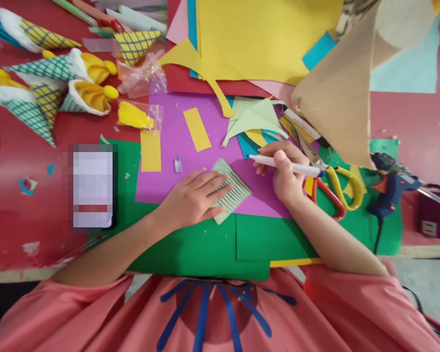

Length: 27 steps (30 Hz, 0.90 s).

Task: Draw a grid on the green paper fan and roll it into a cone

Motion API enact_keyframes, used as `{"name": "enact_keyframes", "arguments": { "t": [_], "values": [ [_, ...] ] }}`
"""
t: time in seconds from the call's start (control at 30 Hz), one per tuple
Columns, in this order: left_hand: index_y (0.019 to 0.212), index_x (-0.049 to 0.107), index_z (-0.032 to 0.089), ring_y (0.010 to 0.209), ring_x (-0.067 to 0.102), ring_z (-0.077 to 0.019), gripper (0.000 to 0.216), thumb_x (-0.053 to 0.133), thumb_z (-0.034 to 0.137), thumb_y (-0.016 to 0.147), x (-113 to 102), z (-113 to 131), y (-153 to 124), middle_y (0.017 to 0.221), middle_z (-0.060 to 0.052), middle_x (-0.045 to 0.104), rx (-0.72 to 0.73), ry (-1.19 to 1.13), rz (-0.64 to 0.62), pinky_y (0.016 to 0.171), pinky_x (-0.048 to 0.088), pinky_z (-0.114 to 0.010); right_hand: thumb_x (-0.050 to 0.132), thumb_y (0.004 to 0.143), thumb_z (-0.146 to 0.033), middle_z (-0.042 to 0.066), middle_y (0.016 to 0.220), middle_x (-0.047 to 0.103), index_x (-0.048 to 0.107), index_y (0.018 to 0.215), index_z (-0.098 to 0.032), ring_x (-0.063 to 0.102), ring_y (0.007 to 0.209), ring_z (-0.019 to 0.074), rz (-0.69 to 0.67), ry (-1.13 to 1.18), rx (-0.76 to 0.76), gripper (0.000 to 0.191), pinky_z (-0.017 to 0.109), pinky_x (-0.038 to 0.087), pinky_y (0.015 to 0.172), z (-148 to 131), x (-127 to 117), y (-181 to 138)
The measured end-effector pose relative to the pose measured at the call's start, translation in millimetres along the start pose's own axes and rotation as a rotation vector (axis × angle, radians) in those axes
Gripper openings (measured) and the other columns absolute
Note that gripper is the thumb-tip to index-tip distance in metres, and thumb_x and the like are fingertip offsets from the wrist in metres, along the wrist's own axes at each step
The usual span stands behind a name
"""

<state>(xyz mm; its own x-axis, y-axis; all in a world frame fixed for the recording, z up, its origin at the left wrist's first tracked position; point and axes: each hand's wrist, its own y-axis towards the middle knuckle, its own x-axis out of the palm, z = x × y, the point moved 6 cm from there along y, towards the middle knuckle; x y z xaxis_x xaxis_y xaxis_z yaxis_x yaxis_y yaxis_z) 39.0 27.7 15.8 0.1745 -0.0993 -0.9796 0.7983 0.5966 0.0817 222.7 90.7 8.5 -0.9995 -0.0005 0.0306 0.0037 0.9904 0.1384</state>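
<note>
Under the spread fingers of my left hand lies a pale green piece of felt marked with dark parallel lines. The hand rests flat on its left part and hides some of it. My right hand is closed around a white marker pen, its dark tip pointing left above the purple sheet. The tip is apart from the lined piece. Two yellow strips lie nearby, one yellow rectangle above my left hand and another yellow rectangle farther left.
Scissors with yellow handles, red-handled scissors and a blue glue gun lie at the right. Several felt cones fill the upper left. A blurred phone sits left. Yellow sheets and a brown piece are behind.
</note>
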Motion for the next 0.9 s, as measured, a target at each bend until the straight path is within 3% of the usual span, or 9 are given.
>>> {"name": "enact_keyframes", "arguments": {
  "t": [0.07,0.13,0.27,0.33,0.4,0.53,0.63,0.73,0.9],
  "values": [
    [0.125,0.058,0.017,0.106,0.058,-0.0284,0.042,0.048,0.039,0.091,-7,-10,-2,0.115,-0.012,0.066,-0.138,0.085,0.101,0.093,0.046,-0.045,0.057,0.083,-0.051,0.0,0.062,0.065,0.066,0.081,-0.022,0.057,0.047,0.0114,0.003,-0.02,0.015,0.03,0.026,0.045,0.043,0,0,0],
    [0.126,0.057,0.013,0.103,0.059,-0.0274,0.042,0.046,0.036,0.092,-10,-14,-3,0.112,-0.013,0.066,-0.173,0.08,0.15,0.09,0.047,-0.044,0.056,0.084,-0.051,0.0,0.061,0.064,0.066,0.081,-0.022,0.057,0.047,0.0117,0.002,-0.019,0.02,0.031,0.026,0.045,0.043,0,0,0],
    [0.13,0.053,0.018,0.129,0.044,-0.0232,0.039,0.04,0.03,0.095,-3,0,1,0.14,-0.008,0.05,0.053,-0.03,0.025,0.11,0.032,-0.043,0.056,0.083,-0.052,0.0,0.061,0.064,0.066,0.082,-0.021,0.057,0.047,0.0119,0.0,-0.006,0.031,0.032,0.026,0.045,0.044,0,0,0],
    [0.135,0.048,0.02,0.131,0.042,-0.0235,0.043,0.04,0.035,0.095,0,4,2,0.144,-0.007,0.046,0.062,-0.02,-0.032,0.111,0.031,-0.044,0.056,0.083,-0.054,0.0,0.061,0.064,0.065,0.082,-0.021,0.057,0.047,0.0124,-0.003,-0.021,0.043,0.034,0.027,0.046,0.044,1,0,0],
    [0.136,0.047,0.02,0.125,0.047,-0.0265,0.046,0.043,0.038,0.094,0,1,2,0.138,-0.01,0.051,-0.031,0.018,-0.035,0.103,0.038,-0.044,0.056,0.083,-0.054,0.0,0.061,0.064,0.065,0.082,-0.022,0.057,0.048,0.0126,-0.01,-0.028,0.044,0.034,0.027,0.046,0.045,1,0,0],
    [0.131,0.053,0.014,0.097,0.059,-0.029,0.048,0.044,0.041,0.092,-7,-8,-1,0.108,-0.016,0.064,-0.168,0.086,0.083,0.078,0.048,-0.043,0.055,0.084,-0.052,0.0,0.061,0.064,0.066,0.083,-0.022,0.057,0.048,0.012,-0.019,-0.022,0.036,0.032,0.026,0.045,0.045,1,0,0],
    [0.123,0.059,0.013,0.108,0.056,-0.0274,0.04,0.046,0.034,0.092,-10,-8,-1,0.119,-0.015,0.061,-0.099,-0.009,0.138,0.09,0.046,-0.042,0.055,0.085,-0.049,-0.001,0.059,0.062,0.068,0.083,-0.022,0.056,0.048,0.011,-0.033,0.0,0.032,0.03,0.025,0.043,0.044,1,1,0],
    [0.127,0.056,0.018,0.121,0.049,-0.027,0.04,0.047,0.034,0.092,-6,-5,1,0.132,-0.011,0.055,-0.04,-0.025,0.071,0.099,0.041,-0.042,0.057,0.086,-0.043,-0.002,0.059,0.06,0.068,0.082,-0.021,0.055,0.047,0.0097,-0.079,0.007,0.049,0.025,0.024,0.041,0.044,1,3,0],
    [0.138,0.044,0.019,0.123,0.047,-0.0295,0.05,0.047,0.038,0.092,0,-6,3,0.138,-0.013,0.049,-0.129,0.022,-0.005,0.101,0.04,-0.045,0.065,0.081,-0.035,-0.001,0.066,0.064,0.067,0.08,-0.02,0.058,0.053,0.0102,-0.205,-0.066,0.153,0.016,0.025,0.046,0.05,4,11,0]
  ]
}}
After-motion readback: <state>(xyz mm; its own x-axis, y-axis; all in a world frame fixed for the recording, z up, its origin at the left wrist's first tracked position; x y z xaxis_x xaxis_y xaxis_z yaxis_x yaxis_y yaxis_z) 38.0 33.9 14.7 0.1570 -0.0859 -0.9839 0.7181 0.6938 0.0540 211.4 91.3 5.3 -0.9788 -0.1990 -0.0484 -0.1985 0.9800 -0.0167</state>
